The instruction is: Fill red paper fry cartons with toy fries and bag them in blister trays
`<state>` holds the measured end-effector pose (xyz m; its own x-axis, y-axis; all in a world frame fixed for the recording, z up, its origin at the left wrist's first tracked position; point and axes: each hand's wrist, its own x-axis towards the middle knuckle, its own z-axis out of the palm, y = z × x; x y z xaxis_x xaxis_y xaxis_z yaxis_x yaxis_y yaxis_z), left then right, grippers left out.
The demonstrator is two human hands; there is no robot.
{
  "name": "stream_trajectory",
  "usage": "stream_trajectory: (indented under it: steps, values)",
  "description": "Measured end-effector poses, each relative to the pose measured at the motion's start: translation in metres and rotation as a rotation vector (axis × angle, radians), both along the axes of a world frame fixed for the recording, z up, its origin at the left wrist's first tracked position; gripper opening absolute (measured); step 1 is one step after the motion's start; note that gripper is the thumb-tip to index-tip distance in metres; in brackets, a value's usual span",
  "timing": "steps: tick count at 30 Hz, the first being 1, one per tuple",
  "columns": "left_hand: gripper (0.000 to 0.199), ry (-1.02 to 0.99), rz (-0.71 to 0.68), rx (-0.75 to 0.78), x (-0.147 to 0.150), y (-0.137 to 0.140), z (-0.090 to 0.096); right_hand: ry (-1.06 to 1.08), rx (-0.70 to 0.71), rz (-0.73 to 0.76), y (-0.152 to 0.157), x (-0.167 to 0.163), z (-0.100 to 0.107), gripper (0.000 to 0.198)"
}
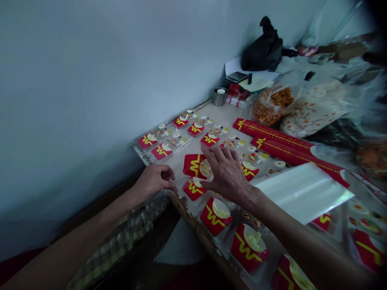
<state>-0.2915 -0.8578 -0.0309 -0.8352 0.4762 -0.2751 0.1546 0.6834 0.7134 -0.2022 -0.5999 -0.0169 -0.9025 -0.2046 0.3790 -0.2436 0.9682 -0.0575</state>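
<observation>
Flat red fries cartons with a yellow zigzag lie in clear plastic packets across the table. My right hand (pixel 225 171) is over one red fries carton (pixel 191 165), its fingers and thumb spread, the thumb beside the pale round part. At the table's near edge, my left hand (pixel 157 180) is curled with fingertips brought together; anything in them is too small to make out. Below the right hand's carton sits another red carton packet (pixel 193 189), partly overlapped. More packets (pixel 215 217) line the edge towards me, and others (pixel 162 150) lie further off by the wall.
A white plastic sheet (pixel 302 193) lies under my right forearm. Long red printed strips (pixel 272 135) are behind it. Bags of orange pieces (pixel 272 104), a metal cup (pixel 219 97) and a black bag (pixel 262 48) stand further back. A bin-like container (pixel 121 241) is below the edge.
</observation>
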Motion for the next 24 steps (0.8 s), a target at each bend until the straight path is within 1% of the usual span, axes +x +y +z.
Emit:
stream_trajectory:
  steps: [3,5,6,11,13,14,16,18,20,21,22,24]
  values:
    - [0.042,-0.149,0.07,0.136,-0.01,0.007,0.001,0.0,-0.031,-0.001,0.002,0.004,-0.005,0.092]
    - [0.043,-0.191,0.099,0.162,-0.015,0.012,0.003,-0.035,-0.041,0.036,0.008,0.008,-0.008,0.09]
    - [0.045,-0.197,0.089,0.156,-0.017,0.015,0.004,-0.07,-0.043,0.067,0.013,0.009,-0.009,0.09]
    - [0.063,-0.281,-0.077,0.087,-0.02,0.032,-0.002,-0.313,-0.06,0.274,0.037,0.012,-0.009,0.092]
    - [0.066,-0.291,-0.165,0.057,-0.024,0.038,-0.005,-0.358,-0.056,0.311,0.042,0.012,-0.009,0.093]
    - [0.064,-0.275,-0.223,0.046,-0.026,0.043,-0.005,-0.363,-0.048,0.306,0.042,0.013,-0.009,0.093]
    - [0.052,-0.21,-0.377,0.026,-0.032,0.054,-0.001,-0.36,-0.029,0.263,0.039,0.016,-0.011,0.095]
    - [0.042,-0.106,-0.544,-0.02,-0.034,0.07,0.009,-0.361,-0.03,0.195,0.034,0.023,-0.011,0.098]
    - [0.037,0.078,-0.681,-0.082,-0.029,0.09,0.02,-0.361,-0.065,0.109,0.029,0.035,-0.01,0.105]
    - [0.034,0.211,-0.717,-0.101,-0.023,0.099,0.025,-0.356,-0.091,0.041,0.027,0.041,-0.008,0.108]
    - [0.03,0.358,-0.723,-0.106,-0.015,0.108,0.027,-0.349,-0.115,-0.046,0.025,0.047,-0.006,0.108]
    - [0.031,0.636,-0.657,-0.082,0.007,0.12,0.025,-0.346,-0.14,-0.242,0.022,0.058,-0.004,0.103]
